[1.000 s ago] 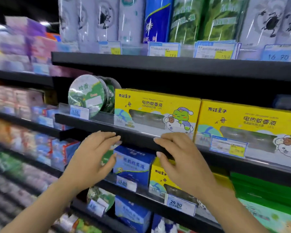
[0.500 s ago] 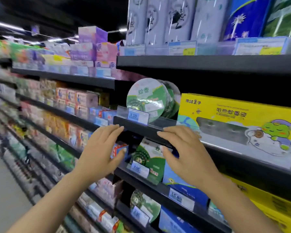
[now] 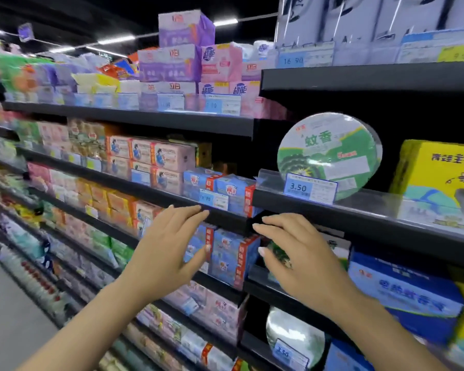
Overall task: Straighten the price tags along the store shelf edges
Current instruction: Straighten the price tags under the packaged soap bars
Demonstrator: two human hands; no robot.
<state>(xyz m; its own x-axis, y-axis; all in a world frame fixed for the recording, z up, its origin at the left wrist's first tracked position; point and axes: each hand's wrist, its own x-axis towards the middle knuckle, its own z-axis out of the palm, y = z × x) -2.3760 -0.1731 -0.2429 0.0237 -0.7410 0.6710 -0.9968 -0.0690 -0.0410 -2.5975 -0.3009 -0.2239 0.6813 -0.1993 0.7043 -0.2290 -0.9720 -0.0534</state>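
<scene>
Both hands hover in front of the black shelf edge (image 3: 359, 218) with fingers straight and holding nothing. My left hand (image 3: 169, 247) is level with the edge of the neighbouring shelf (image 3: 145, 192), just below a blue price tag marked 16.90 (image 3: 213, 200). My right hand (image 3: 295, 255) sits under the shelf corner, below a blue 3.50 price tag (image 3: 310, 189) that stands in the clear strip in front of a round green mosquito coil pack (image 3: 330, 153). Another 3.50 tag (image 3: 288, 353) shows on a lower shelf.
A yellow box (image 3: 439, 172) stands right of the coil pack, a blue box (image 3: 405, 293) below it. Pink and blue boxed goods fill the shelves to the left, each with tags along its edge. The aisle floor (image 3: 8, 303) runs at lower left.
The view has swung left along the aisle, and both hands have moved left from in front of the yellow boxes to the shelf corner by the coil pack. They stay open.
</scene>
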